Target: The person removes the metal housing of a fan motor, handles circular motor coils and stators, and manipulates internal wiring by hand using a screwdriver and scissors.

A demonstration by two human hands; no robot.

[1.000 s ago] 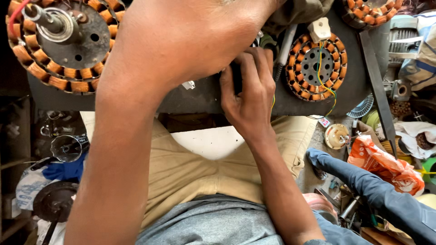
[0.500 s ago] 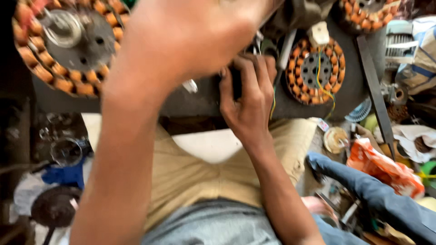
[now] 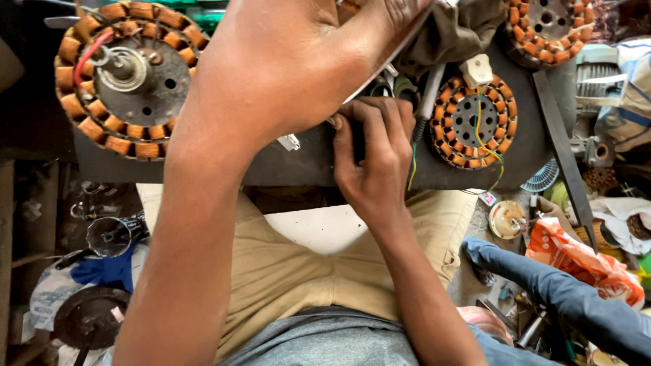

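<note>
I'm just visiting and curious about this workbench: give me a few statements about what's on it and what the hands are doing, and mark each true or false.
1. Copper-wound stators lie on the dark board. True: one large stator at the left, a smaller stator at the right.
2. The right hand rests palm-up and empty on the lap. False: it presses down on a small dark part at the board's edge.
3. The left hand is raised close to the camera. True.
4. The smaller stator has no wires. False: yellow and green wires trail from it.
5. An orange bag lies at the lower right. True.
</note>
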